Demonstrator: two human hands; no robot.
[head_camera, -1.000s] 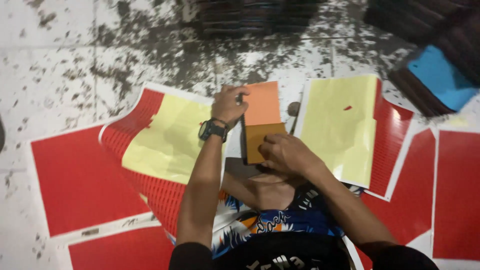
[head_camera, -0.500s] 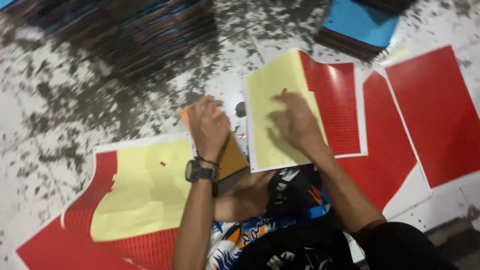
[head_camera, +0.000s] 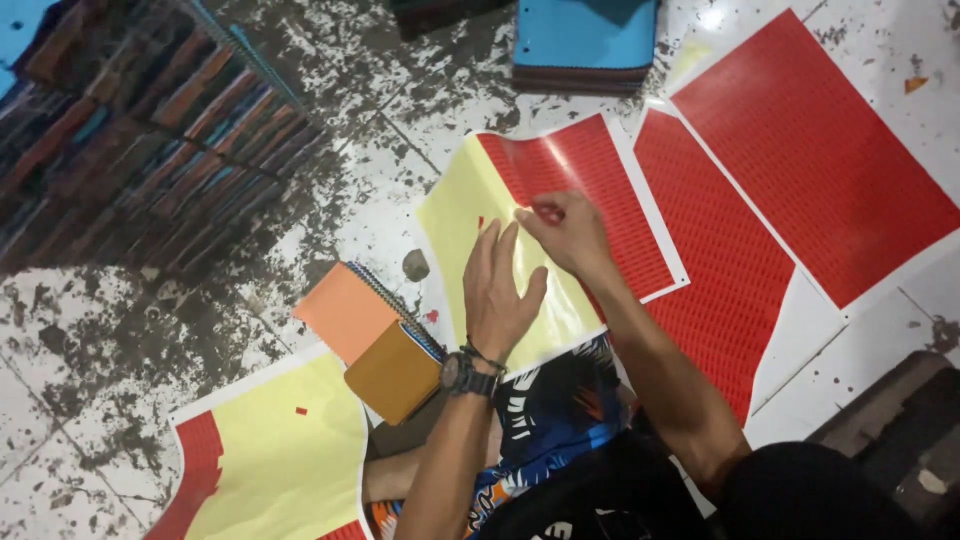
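Sticker sheet: a red-and-yellow sheet (head_camera: 560, 215) is laid flat on the speckled floor (head_camera: 130, 330), at 12 o'clock from the person's lap, so both hands can reach it; the yellow part appears to be bare backing where the red has been lifted.
Right hand: the right hand (head_camera: 568, 232) is seen pinched closed on a small red piece at the red-yellow border, apparently to lift one sticker off its edge.
Left hand: the left hand (head_camera: 500, 290), watch on the wrist, is held flat and open, fingers spread on the yellow backing, seemingly to keep the sheet from sliding.
Notebooks: two spiral notebooks, orange (head_camera: 348, 308) and tan (head_camera: 395, 372), are laid at 9 o'clock of the left hand, within reach.
Spare sheets: full red sheets (head_camera: 810, 150) are spread at 2 o'clock; a mostly peeled sheet (head_camera: 275, 460) lies at 8 o'clock.
Stacks: blue-covered books (head_camera: 585, 40) are piled at 12 o'clock, well apart.
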